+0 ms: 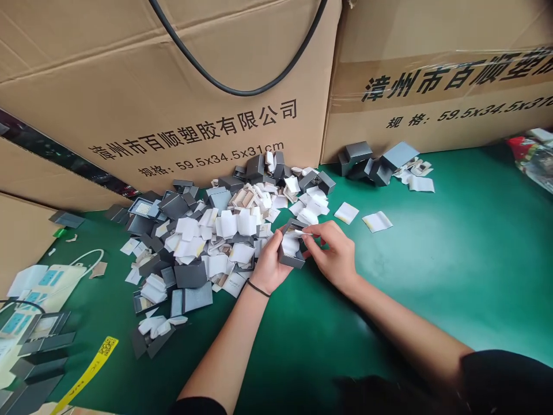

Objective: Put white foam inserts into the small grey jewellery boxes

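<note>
In the head view my left hand (271,266) is wrapped round a small dark grey box (294,260), which stands open towards me. White folded paper (290,245) shows inside the box. My right hand (332,252) pinches the edge of this paper at the box's upper right, thumb and forefinger together. Just left of my hands lies a heap of white papers (188,229) and grey boxes (190,274), some of them open. Two loose paper pieces, a square one (346,212) and a creased one (377,222), lie beyond my right hand.
Large cardboard cartons (242,52) stand along the back of the green table (432,276), and a black cable (242,92) hangs before them. More grey boxes (380,167) sit at the back right. At left are a power strip (47,288) and a yellow strap (88,372).
</note>
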`<state>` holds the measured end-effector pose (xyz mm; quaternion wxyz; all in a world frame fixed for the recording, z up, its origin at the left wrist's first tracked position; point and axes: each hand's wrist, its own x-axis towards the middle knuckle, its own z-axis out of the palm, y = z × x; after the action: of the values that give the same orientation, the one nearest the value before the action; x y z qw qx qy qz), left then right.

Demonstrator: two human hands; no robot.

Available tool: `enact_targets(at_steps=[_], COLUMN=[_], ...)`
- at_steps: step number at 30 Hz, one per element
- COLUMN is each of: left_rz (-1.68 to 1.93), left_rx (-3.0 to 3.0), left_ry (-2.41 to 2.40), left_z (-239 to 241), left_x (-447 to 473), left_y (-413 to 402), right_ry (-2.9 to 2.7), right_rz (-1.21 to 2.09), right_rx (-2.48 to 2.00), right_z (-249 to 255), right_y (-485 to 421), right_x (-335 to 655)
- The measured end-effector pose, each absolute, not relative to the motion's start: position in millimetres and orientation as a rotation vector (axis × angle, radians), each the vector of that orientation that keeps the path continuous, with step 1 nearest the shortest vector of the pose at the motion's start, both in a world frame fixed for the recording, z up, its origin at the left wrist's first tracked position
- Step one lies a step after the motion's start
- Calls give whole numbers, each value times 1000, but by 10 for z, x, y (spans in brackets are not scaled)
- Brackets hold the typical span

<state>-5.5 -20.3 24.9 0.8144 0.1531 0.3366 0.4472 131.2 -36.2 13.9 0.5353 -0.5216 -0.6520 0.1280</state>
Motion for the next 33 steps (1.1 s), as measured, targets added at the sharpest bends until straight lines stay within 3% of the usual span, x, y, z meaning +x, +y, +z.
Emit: enact_targets(at_steps=[10,23,33], left_rz=[939,906,973], left_rx=[387,243,160], left_ry=[652,599,664], left_z=[232,235,213], left_x=[-72,-89,-49], left_y=[-223,-236,-251], right_ry=[-1677,-1943,-2059], right_rz=[303,-163,-112], right_rx=[-1256,-1264,-1311], right_z=[111,48,-11], right_y=[-312,-333,-323], right_x=[1355,1383,1375])
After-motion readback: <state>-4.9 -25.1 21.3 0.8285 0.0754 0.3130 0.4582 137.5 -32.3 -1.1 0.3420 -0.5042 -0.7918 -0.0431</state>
